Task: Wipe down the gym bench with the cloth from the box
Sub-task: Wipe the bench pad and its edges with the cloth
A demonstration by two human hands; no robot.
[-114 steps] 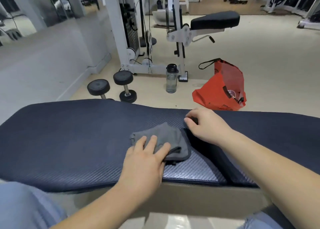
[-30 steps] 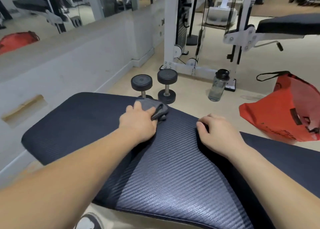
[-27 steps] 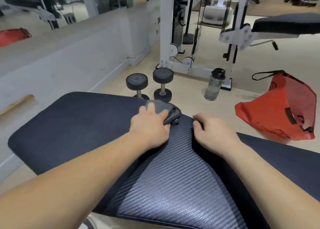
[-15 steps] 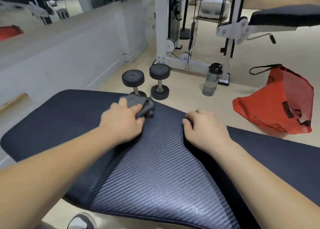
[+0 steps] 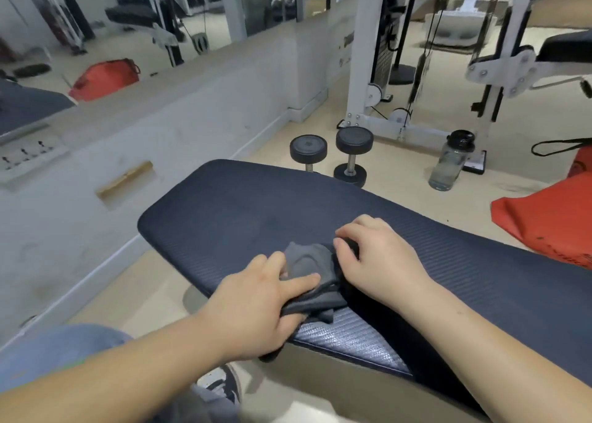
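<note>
Mirror (image 5: 128, 12) on the left wall, reflecting a red bag. Left hand (image 5: 256, 307) lies on the grey cloth (image 5: 307, 262), fingers spread, thumb tucked under a fold, pinching it near the front edge of the dark padded table (image 5: 243, 204). Right hand (image 5: 378, 259) just beside, fingers curled loosely over the cloth's right edge, resting on the pad. Behind: two dumbbells (image 5: 330, 156) on the floor, water bottle (image 5: 451, 161), red bag (image 5: 551, 220) far right.

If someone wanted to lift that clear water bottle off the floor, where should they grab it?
Probably around the clear body of the water bottle, just under its black cap, coming from the bench side. It stands upright and that side looks open; a white machine frame stands behind.
</note>
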